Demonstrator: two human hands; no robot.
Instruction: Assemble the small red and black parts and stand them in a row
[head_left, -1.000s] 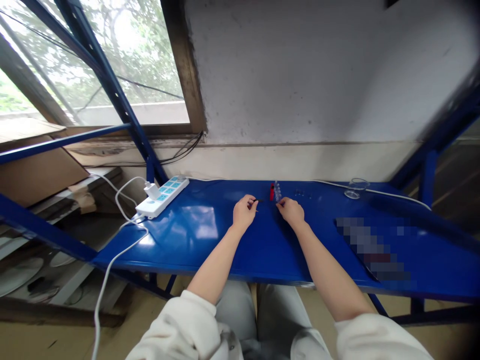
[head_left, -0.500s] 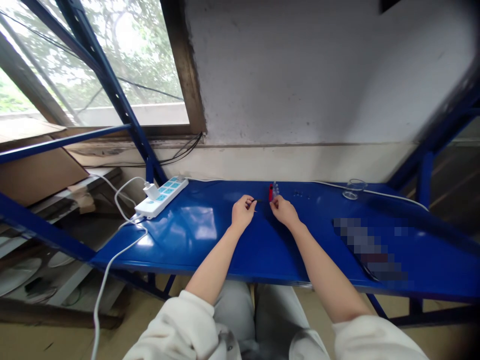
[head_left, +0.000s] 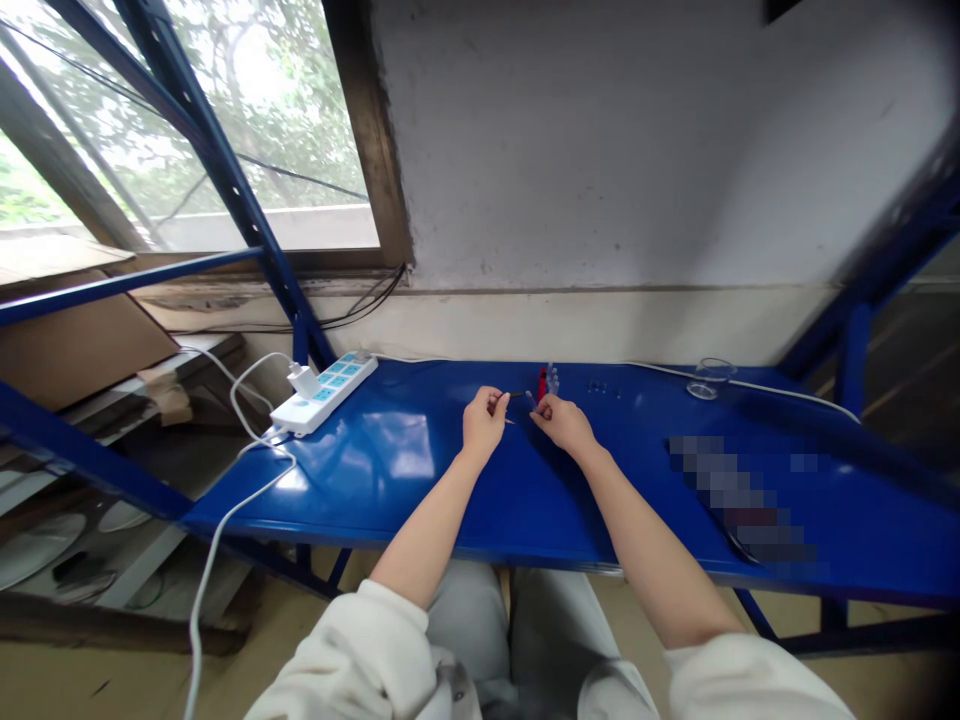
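The right hand (head_left: 564, 425) has slid left, close to the left hand (head_left: 484, 420), which pinches a thin pin (head_left: 514, 395) just above the tabletop (head_left: 390, 450). The right hand's fingers are pinched together, on what I cannot tell. Resting both wrists on the tabletop would likely steady them.

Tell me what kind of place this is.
Likely a makeshift workshop or storeroom bench: a blue metal rack shelf serves as the worktop under a rough plastered wall, a power strip lies on it by the window, and cardboard sits to the left.
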